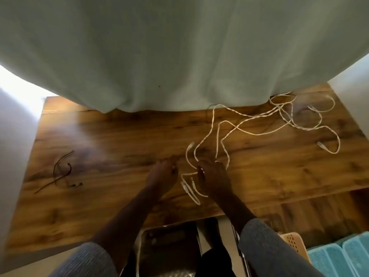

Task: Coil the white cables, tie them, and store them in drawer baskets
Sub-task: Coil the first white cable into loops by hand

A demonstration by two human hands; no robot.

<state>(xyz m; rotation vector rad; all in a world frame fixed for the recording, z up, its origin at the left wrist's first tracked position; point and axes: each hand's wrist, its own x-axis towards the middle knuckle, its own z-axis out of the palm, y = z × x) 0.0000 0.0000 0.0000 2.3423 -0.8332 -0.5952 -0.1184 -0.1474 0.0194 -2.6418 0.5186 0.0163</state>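
Gathering cable (217,136) near tabletop (99,136) front edge: right hand (214,177) gripping a few loops, left hand (163,172) curled alongside, contents unclear. Best kept even, loose ends fed in from far-right tangle. Wood grain, pale curtain (179,47) behind, teal baskets (339,256) lower right.

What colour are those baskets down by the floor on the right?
The baskets are light teal, with a peach one beside them, in the head view's bottom right corner.
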